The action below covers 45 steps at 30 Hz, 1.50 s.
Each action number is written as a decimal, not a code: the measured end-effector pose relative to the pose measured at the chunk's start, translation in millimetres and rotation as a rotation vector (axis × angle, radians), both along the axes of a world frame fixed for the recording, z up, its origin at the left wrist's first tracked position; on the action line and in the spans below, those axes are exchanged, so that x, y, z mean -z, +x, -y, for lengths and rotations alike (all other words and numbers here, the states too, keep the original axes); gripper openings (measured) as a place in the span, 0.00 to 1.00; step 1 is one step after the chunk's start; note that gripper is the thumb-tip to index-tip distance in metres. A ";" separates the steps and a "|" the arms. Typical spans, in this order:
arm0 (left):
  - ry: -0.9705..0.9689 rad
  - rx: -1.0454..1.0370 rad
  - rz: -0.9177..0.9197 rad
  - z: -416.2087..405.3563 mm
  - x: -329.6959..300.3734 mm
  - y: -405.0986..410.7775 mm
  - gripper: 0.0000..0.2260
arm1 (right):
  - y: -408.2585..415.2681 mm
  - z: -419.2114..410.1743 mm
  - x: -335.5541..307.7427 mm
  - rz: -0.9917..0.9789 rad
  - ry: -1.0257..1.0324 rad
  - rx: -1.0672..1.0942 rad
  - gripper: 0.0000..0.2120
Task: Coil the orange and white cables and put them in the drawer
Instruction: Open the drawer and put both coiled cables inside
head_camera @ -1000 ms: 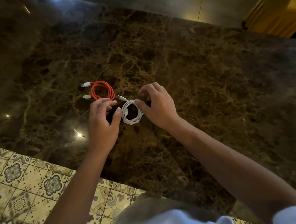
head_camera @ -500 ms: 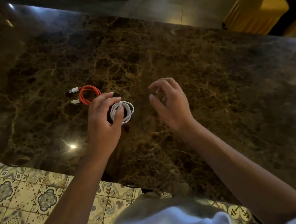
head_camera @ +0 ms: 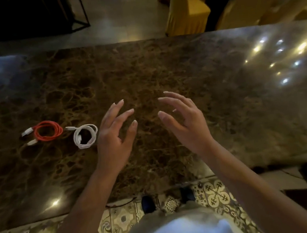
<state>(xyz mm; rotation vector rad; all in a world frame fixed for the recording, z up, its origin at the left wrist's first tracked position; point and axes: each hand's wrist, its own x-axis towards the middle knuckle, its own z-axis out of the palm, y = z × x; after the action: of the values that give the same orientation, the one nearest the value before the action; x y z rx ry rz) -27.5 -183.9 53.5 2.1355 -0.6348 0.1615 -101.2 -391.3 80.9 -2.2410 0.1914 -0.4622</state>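
Both hands, left hand (head_camera: pixel 113 139) and right hand (head_camera: pixel 186 126), hold nothing (fingers spread); orange cable (head_camera: pixel 47 130) and white cable (head_camera: pixel 85 135) lie coiled on the desk (head_camera: pixel 224 109), left.

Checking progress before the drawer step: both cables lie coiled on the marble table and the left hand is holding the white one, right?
Not quite. The head view shows the left hand open beside the white cable, holding nothing. Both cables, orange cable included, do lie coiled on the marble table.
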 end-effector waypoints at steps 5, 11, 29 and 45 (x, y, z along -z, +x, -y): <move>0.077 0.071 -0.061 16.1 17.8 -28.9 0.27 | -50.9 15.3 17.8 -0.049 0.040 0.070 0.22; 0.244 0.065 -0.065 31.4 39.5 -77.9 0.33 | -110.1 39.7 36.7 -0.080 0.102 0.125 0.24; 0.606 0.098 0.126 91.2 65.5 -160.0 0.24 | -266.2 94.2 145.5 -0.496 1.003 0.552 0.14; 0.942 0.254 0.155 141.2 70.1 -153.7 0.37 | -216.3 106.9 179.8 -0.270 1.353 0.724 0.10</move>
<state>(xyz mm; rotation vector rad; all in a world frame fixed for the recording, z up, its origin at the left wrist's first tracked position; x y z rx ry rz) -181.3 -325.1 -16.6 2.9113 -1.2412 -0.1522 -317.5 -498.2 -98.9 -0.8266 1.1008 -0.2386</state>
